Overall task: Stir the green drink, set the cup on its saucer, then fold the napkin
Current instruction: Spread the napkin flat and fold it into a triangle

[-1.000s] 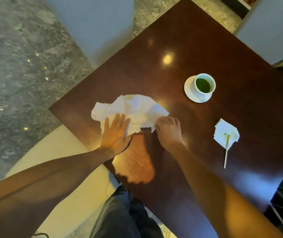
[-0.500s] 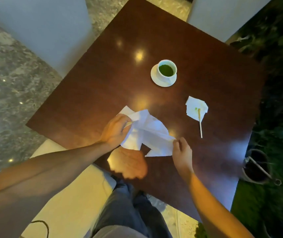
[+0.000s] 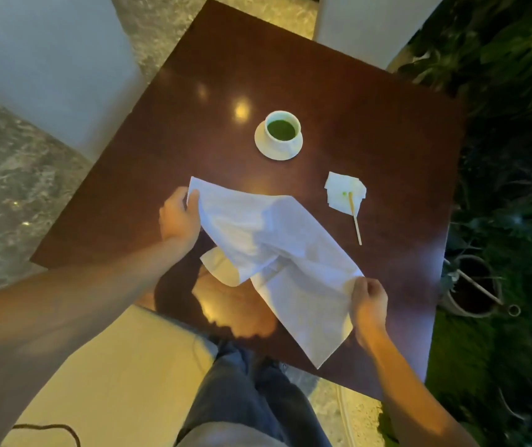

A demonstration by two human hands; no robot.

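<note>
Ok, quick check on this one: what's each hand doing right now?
Left hand: closed, fingers pinching the far corner of the napkin.
Right hand: closed, gripping the napkin's near edge.

Dim warm light, glare spots on table [image 3: 371,101], blurred, warped edges.

Over the dark wooden tabletop [image 3: 371,124], the left hand [image 3: 179,219] and right hand [image 3: 369,303] pinch opposite corners of a crumpled white paper napkin [image 3: 277,250], near a white cup of green drink [image 3: 282,129] sitting on its white saucer [image 3: 263,146].
</note>
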